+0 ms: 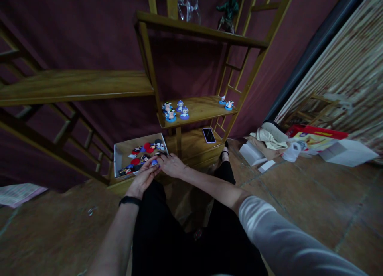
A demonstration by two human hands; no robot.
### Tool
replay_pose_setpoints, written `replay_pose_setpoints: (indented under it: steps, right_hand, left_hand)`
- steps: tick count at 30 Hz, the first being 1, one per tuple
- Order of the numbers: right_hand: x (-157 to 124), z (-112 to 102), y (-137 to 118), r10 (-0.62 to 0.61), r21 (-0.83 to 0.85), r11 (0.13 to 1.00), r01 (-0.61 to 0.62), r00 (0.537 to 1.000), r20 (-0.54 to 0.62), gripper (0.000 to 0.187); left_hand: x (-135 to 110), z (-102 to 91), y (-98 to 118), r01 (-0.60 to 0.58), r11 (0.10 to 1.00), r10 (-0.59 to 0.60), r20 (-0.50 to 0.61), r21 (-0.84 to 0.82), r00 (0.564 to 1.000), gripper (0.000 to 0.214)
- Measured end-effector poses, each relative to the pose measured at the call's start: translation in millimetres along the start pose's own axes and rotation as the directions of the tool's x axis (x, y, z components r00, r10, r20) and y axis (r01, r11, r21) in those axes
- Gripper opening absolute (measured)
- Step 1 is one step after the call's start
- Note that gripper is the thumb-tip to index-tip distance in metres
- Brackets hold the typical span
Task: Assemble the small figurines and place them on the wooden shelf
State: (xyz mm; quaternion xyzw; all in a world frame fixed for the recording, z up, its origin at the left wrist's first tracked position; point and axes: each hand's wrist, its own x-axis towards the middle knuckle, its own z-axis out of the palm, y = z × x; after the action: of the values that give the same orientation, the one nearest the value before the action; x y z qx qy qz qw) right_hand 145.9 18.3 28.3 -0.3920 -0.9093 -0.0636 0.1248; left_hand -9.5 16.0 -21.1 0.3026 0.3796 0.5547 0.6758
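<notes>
My left hand (144, 178) and my right hand (171, 164) meet just in front of a grey open box (119, 153) on the lowest shelf. Both pinch a small blue figurine (154, 162) between their fingertips. The box holds several small figurines with red and blue bases (143, 152). Several similar blue-based figurines (175, 110) stand on the middle shelf above, and two more (226, 103) stand at its right end. A black band circles my left wrist.
A wooden shelf unit (194, 28) stands against a dark red wall. A phone (208, 135) lies on the low shelf. White boxes (347, 151), a red box (317, 134) and cloth (269, 137) lie on the tiled floor at right.
</notes>
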Motion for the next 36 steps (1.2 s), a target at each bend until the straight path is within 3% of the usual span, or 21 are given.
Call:
replay_pose_setpoints:
  steps: [9, 13, 21, 31, 36]
  right_hand:
    - [-1, -6, -2, 0.129, 0.18, 0.972, -0.152, 0.983, 0.134, 0.027]
    - [0, -6, -1, 0.137, 0.23, 0.958, -0.169, 0.979, 0.149, 0.029]
    - [2, -3, 1, 0.174, 0.314, 0.924, -0.218, 0.971, 0.164, 0.028]
    - [0, 1, 4, 0.227, 0.499, 0.825, -0.266, 0.964, 0.139, 0.036]
    - [2, 6, 6, 0.323, 0.617, 0.708, -0.344, 0.934, 0.151, 0.033]
  left_hand:
    - [1, -2.7, -3, 0.017, 1.0, -0.017, 0.027, 0.004, 0.999, 0.036]
    - [3, -4.6, -5, 0.005, 1.0, -0.006, 0.035, 0.013, 0.999, 0.028]
    - [4, -8.0, -7, -0.026, 1.0, 0.026, 0.047, 0.014, 0.999, 0.033]
    - [0, -3.2, -4, -0.017, 1.0, 0.017, 0.042, -0.006, 0.999, 0.037]
    - [-4, 1.7, -1, 0.015, 0.999, -0.014, 0.011, -0.048, 1.0, 0.03]
